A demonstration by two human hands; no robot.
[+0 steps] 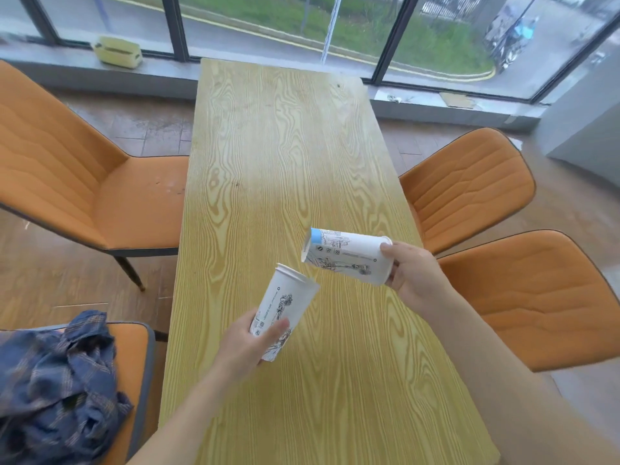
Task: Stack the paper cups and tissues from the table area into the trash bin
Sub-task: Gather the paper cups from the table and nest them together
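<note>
Two white paper cups with black line drawings are held above the wooden table [281, 156]. My left hand [248, 344] grips the lower part of one paper cup [288, 297], which tilts with its open rim up and to the right. My right hand [412, 273] holds the second paper cup [345, 255] by its rim end, lying sideways, its blue-banded base pointing left toward the first cup's rim. The two cups are apart. No tissues or trash bin are in view.
Orange padded chairs stand on both sides: one at the left [84, 182], two at the right [469, 182] [543, 297]. A blue plaid cloth [57, 380] lies on the near-left chair. A pale yellow box [117, 52] sits on the window sill.
</note>
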